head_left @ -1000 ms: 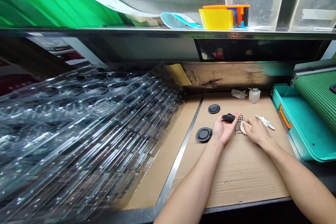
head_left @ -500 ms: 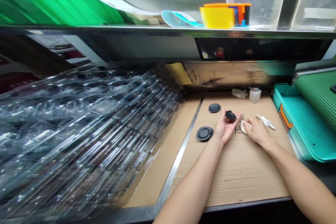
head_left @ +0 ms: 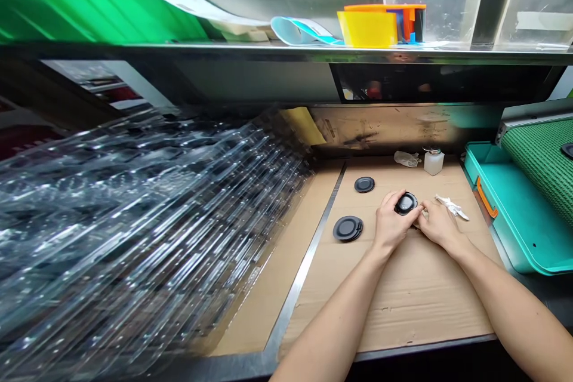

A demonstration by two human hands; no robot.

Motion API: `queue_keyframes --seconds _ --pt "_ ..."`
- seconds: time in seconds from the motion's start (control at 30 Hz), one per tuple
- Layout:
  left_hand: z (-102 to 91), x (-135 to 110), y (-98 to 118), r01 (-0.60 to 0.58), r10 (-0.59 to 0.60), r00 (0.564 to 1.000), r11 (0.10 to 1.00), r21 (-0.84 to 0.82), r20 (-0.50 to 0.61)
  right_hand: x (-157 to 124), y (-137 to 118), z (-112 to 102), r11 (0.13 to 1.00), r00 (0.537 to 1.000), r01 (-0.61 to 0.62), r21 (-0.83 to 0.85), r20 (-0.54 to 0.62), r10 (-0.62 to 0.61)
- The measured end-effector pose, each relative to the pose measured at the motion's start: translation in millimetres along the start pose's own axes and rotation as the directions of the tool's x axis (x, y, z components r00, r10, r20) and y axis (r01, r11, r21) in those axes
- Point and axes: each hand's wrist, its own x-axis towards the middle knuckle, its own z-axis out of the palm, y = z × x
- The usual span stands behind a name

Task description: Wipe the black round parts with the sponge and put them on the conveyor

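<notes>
In my left hand (head_left: 388, 218) is a round black plastic part (head_left: 406, 204), tilted up with its glossy face showing. The fingers and thumb are closed around its rim. My right hand (head_left: 439, 222) is beside it, fingers pinched together close to the part's lower right edge. What those fingertips hold is hidden. On the cardboard left of my hands lie a small stack of black round parts (head_left: 348, 228) and, farther back, another black round part (head_left: 364, 184). A crumpled white cloth or tissue (head_left: 452, 206) lies just beyond my right hand.
Clear plastic trays (head_left: 147, 233) are stacked at the left. A white dispenser bottle (head_left: 433, 162) and a crumpled clear bag (head_left: 406, 159) stand at the back. At the right are a teal bin (head_left: 505, 215) and a green conveyor belt (head_left: 546, 155). A metal shelf (head_left: 286, 54) crosses above.
My left hand has turned from an open palm to a grip, tipping the black part's glossy face up. The right hand has come to it, and the pale pad at its fingers is hidden.
</notes>
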Motion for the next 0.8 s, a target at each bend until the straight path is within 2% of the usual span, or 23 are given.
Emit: queue_keyframes --seconds 0.2,0.53,0.63,0.7,0.73,0.8 --pt "0.6 -0.6 4.7 0.2 -0.197 0.98 0.972 -0.123 0.037 0.5 1.0 0.2 1.0 1.0 -0.002 0.003 -0.013 0.002" --pt "-1.9 0.4 5.9 0.3 -0.297 0.954 0.948 -0.107 0.039 2.5 2.0 0.1 1.0 1.0 0.01 0.002 -0.024 -0.009" --pt "-0.1 0.9 5.2 0.318 -0.315 0.948 0.922 -0.222 0.047 2.7 2.7 1.1 1.0 1.0 0.01 0.017 -0.023 -0.01" --pt "-0.8 4.6 6.4 0.412 -0.394 0.91 0.809 -0.419 0.133 2.3 2.9 1.5 0.999 1.0 0.005 0.036 -0.019 -0.005" --pt "-2.5 7.6 7.7 0.487 -0.445 0.869 0.69 -0.534 0.218 2.1 2.8 1.6 0.999 1.0 -0.001 0.044 -0.016 0.001" --pt "-9.0 14.4 11.0 0.621 -0.498 0.759 0.365 -0.694 0.418 1.5 2.2 1.5 0.999 1.0 -0.014 0.053 -0.014 0.014"
